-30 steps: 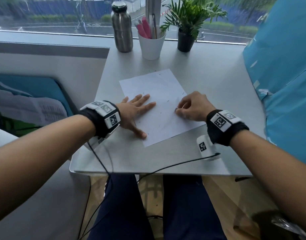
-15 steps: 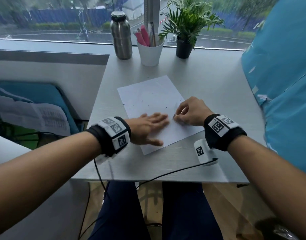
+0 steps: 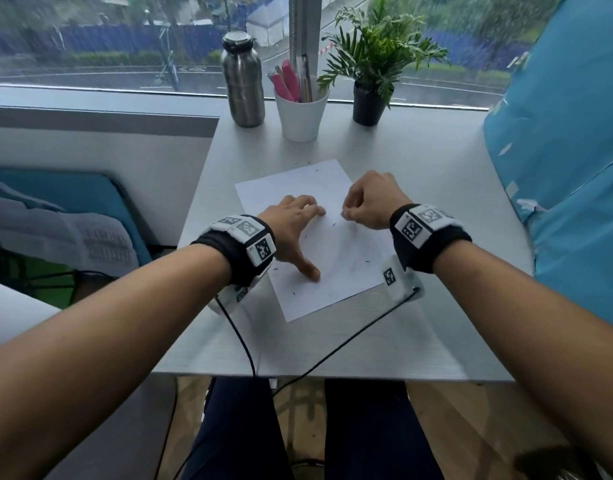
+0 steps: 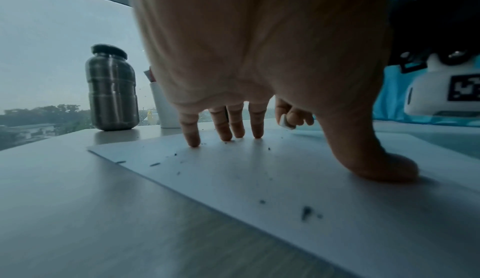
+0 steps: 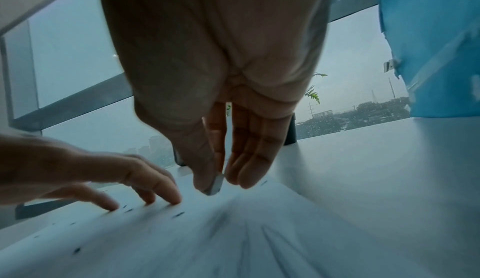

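Observation:
A white sheet of paper (image 3: 333,265) lies skewed on the grey table (image 3: 436,161), dotted with dark rubbings. My left hand (image 3: 293,230) presses it down, its straight fingers and thumb spread on the sheet; the left wrist view shows the fingertips (image 4: 193,138) touching the paper (image 4: 285,179). My right hand (image 3: 369,202) hovers at the sheet's right side and pinches a small white eraser (image 5: 217,184) between thumb and forefinger, with its tip at the paper (image 5: 233,237). The eraser (image 4: 285,123) also shows beyond my left fingers.
At the back by the window stand a steel bottle (image 3: 243,81), a white cup of pens (image 3: 301,116) and a potted plant (image 3: 369,102). A blue cloth-covered bulk (image 3: 568,150) borders the table's right side. Two black cables (image 3: 333,344) run off the front edge.
My left hand has slid from the sheet's left edge onto its middle, closer to the right hand. The right hand has kept its pinch and shifted slightly up the sheet.

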A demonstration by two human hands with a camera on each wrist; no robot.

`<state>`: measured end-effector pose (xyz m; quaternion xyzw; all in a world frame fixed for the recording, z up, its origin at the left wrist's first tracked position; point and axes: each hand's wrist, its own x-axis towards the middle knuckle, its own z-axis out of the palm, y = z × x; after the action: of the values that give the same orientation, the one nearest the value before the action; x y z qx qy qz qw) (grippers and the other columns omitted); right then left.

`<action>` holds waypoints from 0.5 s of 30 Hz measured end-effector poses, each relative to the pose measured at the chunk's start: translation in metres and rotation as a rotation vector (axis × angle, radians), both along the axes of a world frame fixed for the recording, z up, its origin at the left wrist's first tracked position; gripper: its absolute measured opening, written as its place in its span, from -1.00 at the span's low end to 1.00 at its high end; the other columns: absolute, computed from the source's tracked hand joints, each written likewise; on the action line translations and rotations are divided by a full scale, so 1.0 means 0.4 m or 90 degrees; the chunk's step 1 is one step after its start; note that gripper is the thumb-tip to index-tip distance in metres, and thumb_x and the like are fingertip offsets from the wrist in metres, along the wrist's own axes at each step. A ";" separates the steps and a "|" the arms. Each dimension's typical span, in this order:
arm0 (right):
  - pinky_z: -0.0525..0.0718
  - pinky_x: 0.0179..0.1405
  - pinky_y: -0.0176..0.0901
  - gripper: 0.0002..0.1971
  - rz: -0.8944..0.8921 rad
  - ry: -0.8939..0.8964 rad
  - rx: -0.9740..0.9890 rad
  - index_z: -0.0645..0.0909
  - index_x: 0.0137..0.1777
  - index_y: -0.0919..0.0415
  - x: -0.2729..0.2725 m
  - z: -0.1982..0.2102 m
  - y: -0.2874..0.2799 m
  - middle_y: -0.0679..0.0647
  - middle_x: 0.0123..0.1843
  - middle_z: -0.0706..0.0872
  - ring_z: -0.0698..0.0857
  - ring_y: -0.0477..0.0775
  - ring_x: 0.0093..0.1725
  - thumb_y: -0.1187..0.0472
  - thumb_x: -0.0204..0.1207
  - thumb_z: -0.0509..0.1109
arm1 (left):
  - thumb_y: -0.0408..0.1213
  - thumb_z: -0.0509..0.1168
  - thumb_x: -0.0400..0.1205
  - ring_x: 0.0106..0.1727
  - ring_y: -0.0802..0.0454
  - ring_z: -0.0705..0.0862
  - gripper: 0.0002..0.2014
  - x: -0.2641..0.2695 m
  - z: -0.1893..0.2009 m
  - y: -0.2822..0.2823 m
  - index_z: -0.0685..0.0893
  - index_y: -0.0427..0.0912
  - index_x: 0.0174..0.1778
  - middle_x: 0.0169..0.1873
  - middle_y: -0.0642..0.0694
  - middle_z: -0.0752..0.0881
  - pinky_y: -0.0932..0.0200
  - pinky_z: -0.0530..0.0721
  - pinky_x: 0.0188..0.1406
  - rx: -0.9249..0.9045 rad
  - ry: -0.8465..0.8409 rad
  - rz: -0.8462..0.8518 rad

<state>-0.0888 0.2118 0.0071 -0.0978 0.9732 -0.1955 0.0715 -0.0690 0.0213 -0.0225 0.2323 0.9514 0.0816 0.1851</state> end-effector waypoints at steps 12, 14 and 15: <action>0.63 -0.05 -0.30 -0.89 0.038 0.015 -0.012 0.86 -0.20 0.16 0.006 -0.030 -0.053 0.07 -0.25 0.85 0.74 0.00 -0.22 0.20 0.33 0.51 | 0.43 0.57 0.05 0.72 -0.05 -0.16 0.41 -0.026 -0.008 0.004 -0.12 0.18 0.71 0.72 0.06 -0.19 -0.34 -0.03 0.64 -0.079 -0.062 0.016; 0.50 -0.31 -0.49 -0.92 0.102 -0.023 -0.003 0.85 -0.23 0.14 0.021 -0.030 -0.064 0.06 -0.31 0.84 0.67 -0.07 -0.34 0.23 0.31 0.52 | 0.42 0.58 0.04 0.72 -0.07 -0.16 0.41 -0.027 -0.003 0.005 -0.12 0.19 0.71 0.72 0.06 -0.19 -0.35 0.00 0.64 -0.084 -0.061 0.012; 0.47 -0.33 -0.53 -0.91 0.096 -0.029 0.001 0.85 -0.21 0.14 0.013 -0.026 -0.058 0.05 -0.30 0.84 0.67 -0.09 -0.33 0.23 0.31 0.54 | 0.43 0.58 0.03 0.72 -0.07 -0.15 0.42 -0.027 -0.002 0.004 -0.13 0.20 0.71 0.72 0.06 -0.19 -0.35 0.01 0.64 -0.086 -0.059 0.010</action>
<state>-0.0837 0.1885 -0.0035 -0.1664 0.9612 -0.1911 0.1086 -0.0799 0.0231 -0.0234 0.2076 0.9469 0.0292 0.2438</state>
